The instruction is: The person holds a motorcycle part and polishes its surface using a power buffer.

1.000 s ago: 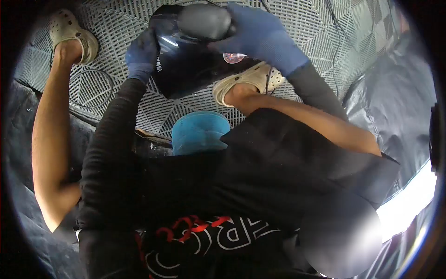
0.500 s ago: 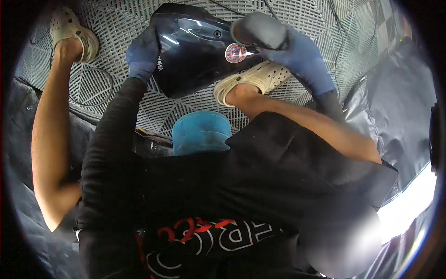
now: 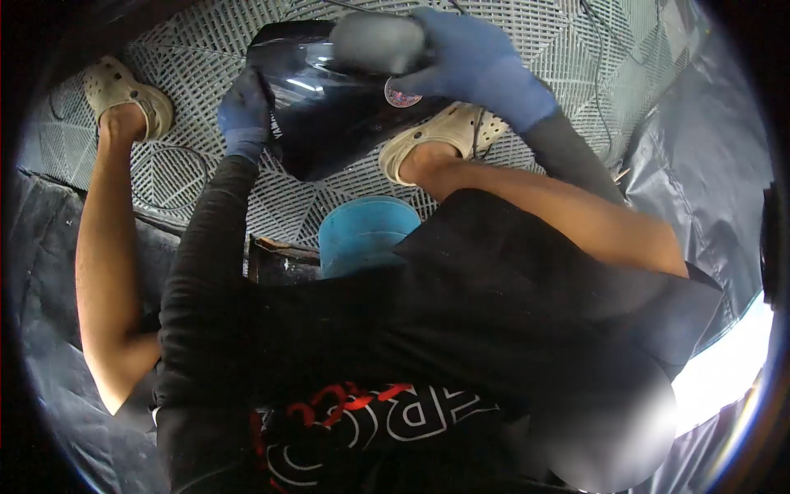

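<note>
A glossy black panel point(image 3: 317, 123) with a round sticker point(image 3: 401, 93) and white lettering on its left edge lies tilted over the floor at the upper middle. My left hand point(image 3: 245, 109), in a blue glove, grips the panel's left edge. A dark grey rounded pad point(image 3: 377, 43) is in my right hand point(image 3: 471, 70), also blue-gloved, over the panel's upper right part. Motion blurs the pad, and it hides some of the panel's surface below it.
A blue bucket point(image 3: 366, 233) stands just below the panel. Beige clogs point(image 3: 432, 142) are on my feet at both sides, on a grey grid floor point(image 3: 568, 74). Thin cables run across the floor. Black sheeting point(image 3: 699, 173) covers the right side.
My right hand has swung back left and up with the pad, from beyond the panel's right end onto its upper part. My left hand keeps its hold; the view has shifted slightly.
</note>
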Tool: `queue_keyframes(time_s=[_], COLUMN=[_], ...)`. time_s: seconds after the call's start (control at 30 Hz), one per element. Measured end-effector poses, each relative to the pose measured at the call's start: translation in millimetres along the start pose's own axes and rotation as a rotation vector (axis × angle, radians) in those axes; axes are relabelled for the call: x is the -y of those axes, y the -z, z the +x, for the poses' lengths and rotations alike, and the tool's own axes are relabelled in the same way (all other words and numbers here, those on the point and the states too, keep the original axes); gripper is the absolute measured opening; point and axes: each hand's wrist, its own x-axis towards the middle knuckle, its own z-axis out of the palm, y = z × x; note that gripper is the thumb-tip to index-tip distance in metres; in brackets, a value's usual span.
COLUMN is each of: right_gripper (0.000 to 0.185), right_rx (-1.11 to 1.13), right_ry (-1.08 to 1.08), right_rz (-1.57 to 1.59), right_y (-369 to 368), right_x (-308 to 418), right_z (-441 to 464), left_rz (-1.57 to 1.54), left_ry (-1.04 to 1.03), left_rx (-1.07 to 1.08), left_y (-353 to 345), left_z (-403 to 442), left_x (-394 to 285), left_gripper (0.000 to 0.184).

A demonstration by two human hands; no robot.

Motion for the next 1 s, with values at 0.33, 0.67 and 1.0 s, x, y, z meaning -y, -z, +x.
queue_keyframes(time_s=[0.33, 0.67, 1.0], right_gripper=[0.087, 0.074, 0.079], right_rx=[-0.239, -0.226, -0.215], right_ry=[-0.103, 0.221, 0.221], right_rz=[0.042, -0.136, -0.188], right_y=[-5.4, -14.7, -11.8], right_x=[-107.4, 36.0, 32.1], right_z=[-52.4, 16.4, 19.1], left_rz=[-0.072, -0.035, -0.059], left_ry=[-0.066, -0.084, 0.065], left_rx=[0.026, 0.015, 0.052], left_y=[10.3, -5.1, 5.7], left_z=[-4.0, -1.5, -3.5], left_x=[-8.2, 5.9, -8.1], left_gripper=[0.045, 0.033, 0.044])
